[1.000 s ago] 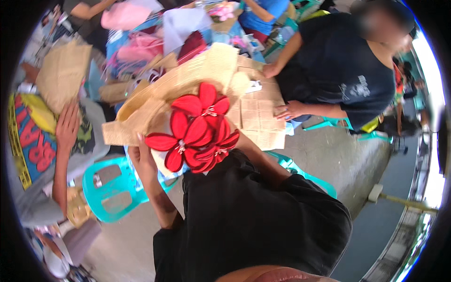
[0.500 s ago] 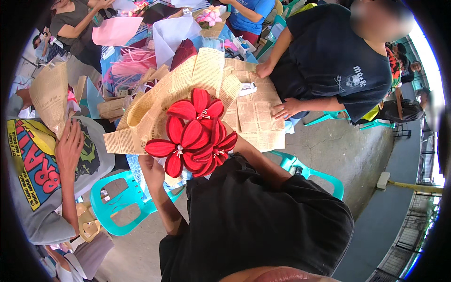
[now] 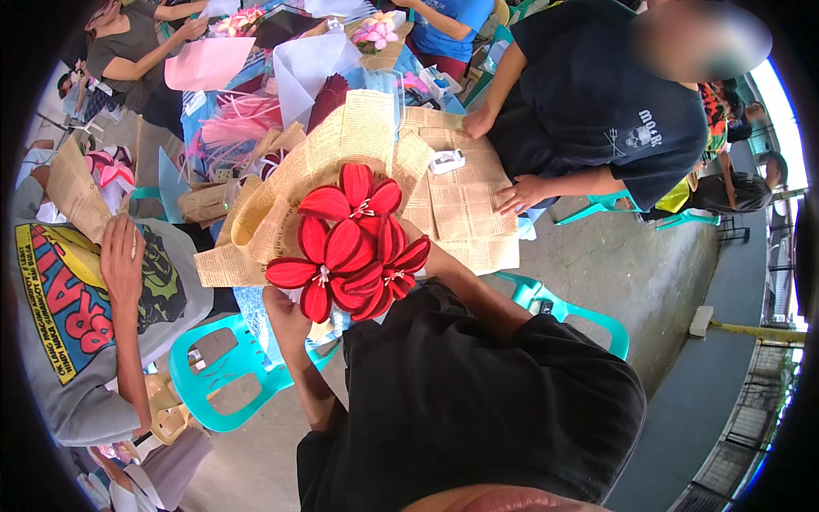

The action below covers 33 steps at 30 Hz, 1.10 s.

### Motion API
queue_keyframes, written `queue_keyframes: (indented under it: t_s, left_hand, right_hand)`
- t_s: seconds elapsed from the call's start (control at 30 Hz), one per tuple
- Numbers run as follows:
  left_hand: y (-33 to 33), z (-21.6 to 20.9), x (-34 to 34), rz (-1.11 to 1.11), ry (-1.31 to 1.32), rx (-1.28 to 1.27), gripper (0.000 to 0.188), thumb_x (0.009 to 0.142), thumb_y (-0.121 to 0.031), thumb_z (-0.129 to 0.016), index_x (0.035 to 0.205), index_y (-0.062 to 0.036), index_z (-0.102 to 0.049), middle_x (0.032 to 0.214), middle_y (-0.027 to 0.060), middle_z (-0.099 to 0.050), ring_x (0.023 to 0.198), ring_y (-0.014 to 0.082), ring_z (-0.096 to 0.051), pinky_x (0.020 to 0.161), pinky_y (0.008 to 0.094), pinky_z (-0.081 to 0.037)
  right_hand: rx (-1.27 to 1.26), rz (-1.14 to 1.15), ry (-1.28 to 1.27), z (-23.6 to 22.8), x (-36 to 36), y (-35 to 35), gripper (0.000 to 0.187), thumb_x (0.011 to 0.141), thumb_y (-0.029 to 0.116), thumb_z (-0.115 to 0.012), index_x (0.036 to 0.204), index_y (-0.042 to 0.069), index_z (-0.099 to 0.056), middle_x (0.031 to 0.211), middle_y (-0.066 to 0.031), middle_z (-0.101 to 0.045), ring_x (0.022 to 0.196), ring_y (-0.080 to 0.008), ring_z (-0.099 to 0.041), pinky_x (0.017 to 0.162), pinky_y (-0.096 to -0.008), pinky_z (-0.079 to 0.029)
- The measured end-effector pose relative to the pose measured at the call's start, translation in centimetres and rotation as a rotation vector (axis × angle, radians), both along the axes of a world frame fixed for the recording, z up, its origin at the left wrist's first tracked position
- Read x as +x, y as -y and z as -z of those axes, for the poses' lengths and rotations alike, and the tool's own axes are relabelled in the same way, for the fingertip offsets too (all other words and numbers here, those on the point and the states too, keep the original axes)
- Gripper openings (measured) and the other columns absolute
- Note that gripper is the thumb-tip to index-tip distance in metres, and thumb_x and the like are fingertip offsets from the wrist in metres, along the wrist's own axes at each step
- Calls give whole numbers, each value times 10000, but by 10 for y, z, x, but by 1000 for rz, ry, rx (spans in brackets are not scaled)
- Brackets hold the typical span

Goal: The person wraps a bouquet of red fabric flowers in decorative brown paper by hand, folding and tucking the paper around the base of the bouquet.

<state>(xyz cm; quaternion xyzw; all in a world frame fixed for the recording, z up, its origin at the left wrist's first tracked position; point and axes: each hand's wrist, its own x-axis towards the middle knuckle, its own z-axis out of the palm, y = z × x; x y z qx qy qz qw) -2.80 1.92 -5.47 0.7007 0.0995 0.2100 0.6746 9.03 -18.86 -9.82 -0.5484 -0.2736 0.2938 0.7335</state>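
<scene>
A: What has just changed around the red flowers [image 3: 345, 247]?

B: Mainly the person's left hand [image 3: 286, 314]. It has dropped from the edge of the curled brown paper [image 3: 328, 145] to just below the lower-left petals. Its fingers are partly hidden, so its grip cannot be told.

A: And the right?

B: Its forearm [image 3: 473, 294] runs in behind the flowers. They cover the hand, so nobody can say whether it holds anything.

A: Where are the flowers now?

B: Clustered before the person's black shirt [image 3: 486, 401], with the paper arching around their far side. They have barely shifted; the arrangement seems steady, and only the left hand's place differs.
</scene>
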Motion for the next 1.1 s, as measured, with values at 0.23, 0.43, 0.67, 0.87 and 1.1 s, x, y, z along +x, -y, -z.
queue_keyframes:
  t_s: [0.23, 0.43, 0.67, 0.87, 1.1]
  left_hand:
    - [8, 0, -6, -8, -11, 53, 463, 658, 12, -706, 1053, 14, -465, 999, 100, -563, 928, 169, -541, 837, 301, -408]
    - [12, 6, -17, -40, -21, 84, 609, 662, 32, -689, 1174, 8, -362, 1087, 108, -509, 986, 190, -519, 883, 322, -392]
    - [15, 12, -26, -41, -33, 110, 643, 676, 47, -662, 1221, 11, -322, 1121, 118, -485, 1017, 199, -504, 908, 326, -379]
    - [21, 4, -24, -85, 12, 173, 617, 665, 71, -653, 1194, 12, -340, 1106, 117, -491, 1009, 203, -507, 900, 320, -383]
    - [9, -11, -23, -69, 75, 178, 346, 728, -54, -644, 1027, 15, -482, 963, 113, -557, 904, 179, -525, 795, 303, -420]
  right_hand:
    - [-136, -24, 57, 53, 7, 6, 619, 762, 266, -663, 1248, 29, -363, 1072, -21, -485, 938, -119, -444, 814, -280, -373]
    - [-293, -98, 60, 65, 5, 13, 629, 737, 309, -691, 1201, 15, -384, 1014, -19, -491, 900, -112, -453, 787, -272, -376]
    - [-66, 63, 88, 24, -12, 5, 579, 711, 275, -702, 1153, 16, -432, 967, -41, -524, 855, -107, -475, 739, -276, -401]
    - [-233, 46, 135, 35, -8, 9, 454, 731, 240, -673, 1072, 20, -469, 937, -44, -539, 831, -119, -478, 719, -292, -405]
    - [198, 54, -120, 15, -10, -5, 553, 797, 344, -561, 1233, 81, -343, 1185, -41, -403, 1072, -171, -373, 903, -360, -292]
